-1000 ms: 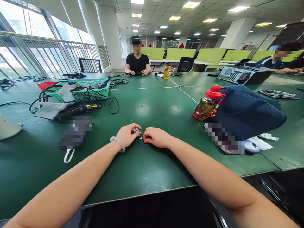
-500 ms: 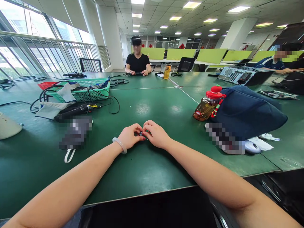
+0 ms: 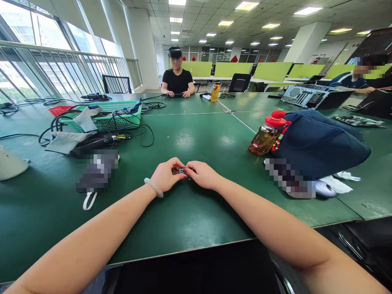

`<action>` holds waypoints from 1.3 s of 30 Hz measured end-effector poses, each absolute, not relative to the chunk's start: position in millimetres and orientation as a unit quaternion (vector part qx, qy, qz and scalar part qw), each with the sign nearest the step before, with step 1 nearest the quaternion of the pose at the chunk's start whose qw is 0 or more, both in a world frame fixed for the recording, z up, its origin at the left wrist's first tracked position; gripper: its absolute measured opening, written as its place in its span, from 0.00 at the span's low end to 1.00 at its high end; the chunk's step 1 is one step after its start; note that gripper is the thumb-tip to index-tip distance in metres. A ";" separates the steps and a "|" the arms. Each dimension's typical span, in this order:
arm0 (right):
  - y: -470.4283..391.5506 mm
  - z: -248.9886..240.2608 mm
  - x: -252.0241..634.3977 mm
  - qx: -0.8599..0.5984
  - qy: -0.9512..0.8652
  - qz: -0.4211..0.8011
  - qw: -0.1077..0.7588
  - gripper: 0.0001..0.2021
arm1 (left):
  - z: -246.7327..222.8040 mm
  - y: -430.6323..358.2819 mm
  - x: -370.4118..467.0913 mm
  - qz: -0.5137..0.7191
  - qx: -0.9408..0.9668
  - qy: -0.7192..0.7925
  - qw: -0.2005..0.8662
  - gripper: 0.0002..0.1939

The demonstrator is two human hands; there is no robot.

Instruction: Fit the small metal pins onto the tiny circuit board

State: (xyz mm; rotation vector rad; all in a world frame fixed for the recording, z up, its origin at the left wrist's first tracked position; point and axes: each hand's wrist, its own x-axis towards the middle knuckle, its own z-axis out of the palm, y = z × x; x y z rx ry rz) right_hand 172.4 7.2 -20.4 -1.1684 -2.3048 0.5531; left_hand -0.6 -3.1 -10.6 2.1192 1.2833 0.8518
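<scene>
Between my two hands, just above or on the green table, is a small dark piece with light markings; its kind is too small to make out. My left hand, with a pale bracelet at the wrist, pinches it from the left between thumb and fingers. From the right, my right hand has its thumb and fingertips closed at the same piece. The fingers of both hands meet around it and hide most of its outline.
On the left lie a green basket with cables and a dark pouch with a white loop. To the right stand a red-lidded bottle and a navy bag. A person sits opposite; another is at the far right beside a computer case.
My right hand has lowered and turned slightly, its fingers flatter over the small piece. More of the piece shows between my fingertips. My left hand has barely moved.
</scene>
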 end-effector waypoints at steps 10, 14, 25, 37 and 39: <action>10.5 -22.9 173.2 -0.447 -0.846 0.184 0.224 0.14 | -8.0 -2.6 -1.2 0.274 0.809 0.478 0.205 0.08; 9.0 -27.8 172.7 -0.422 -0.869 0.144 0.215 0.08 | -12.5 6.3 -9.1 0.267 0.784 0.533 0.175 0.08; 4.7 -37.3 158.7 -0.432 -0.879 0.063 0.194 0.05 | -21.3 14.2 -12.2 0.250 0.760 0.566 0.200 0.09; 5.9 -30.7 159.3 -0.450 -0.877 0.041 0.165 0.09 | -23.7 21.7 -12.6 0.259 0.755 0.557 0.230 0.08; 7.6 -30.1 158.5 -0.443 -0.881 0.042 0.162 0.08 | -25.4 24.3 -13.0 0.264 0.753 0.554 0.238 0.08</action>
